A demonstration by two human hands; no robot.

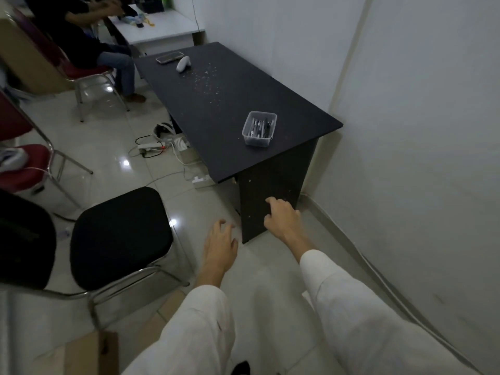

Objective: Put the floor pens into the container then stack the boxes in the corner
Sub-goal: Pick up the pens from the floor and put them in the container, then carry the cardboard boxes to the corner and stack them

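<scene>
A clear plastic container (pixel 259 129) holding several pens stands on the near end of the black desk (pixel 216 109). My left hand (pixel 220 243) hangs in the air below the desk's near corner, fingers spread, holding nothing. My right hand (pixel 281 216) is in front of the desk's side panel, fingers loosely curled and empty. A brown cardboard box (pixel 93 353) lies on the floor at the bottom left, partly cut off by the frame. I see no pens on the floor.
A black-seated metal chair (pixel 119 234) stands just left of my hands. Power strips and cables (pixel 162 147) lie under the desk. A phone (pixel 169 57) and a white controller (pixel 183 63) rest on the desk's far end. A seated person (pixel 89 41) is at the back left. White walls meet on the right.
</scene>
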